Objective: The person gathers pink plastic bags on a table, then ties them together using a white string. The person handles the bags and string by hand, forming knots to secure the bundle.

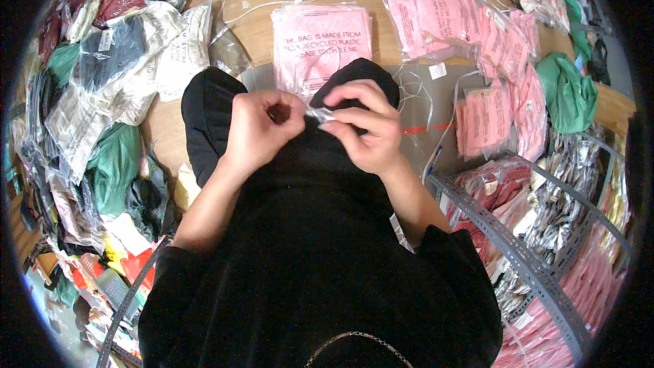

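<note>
Above my lap, my left hand [266, 128] pinches one end of a thin white strip [319, 112]. My right hand [365, 125] grips its other end between thumb and fingers. The strip is twisted and slightly blurred, so its material is hard to tell. Just beyond my knees lies a stack of pink garments in clear plastic bags [322, 36], printed with writing. White plastic string [416, 84] trails in loose loops on the floor to the right of my right knee.
More bagged pink garments [444, 15] lie at the far right, with a smaller pink stack [483, 120] nearer. A green plastic bag [567, 92] sits beside them. Grey perforated metal shelving [511, 250] stands at right. Bagged white garments [181, 53] and another green bag [115, 168] are at left.
</note>
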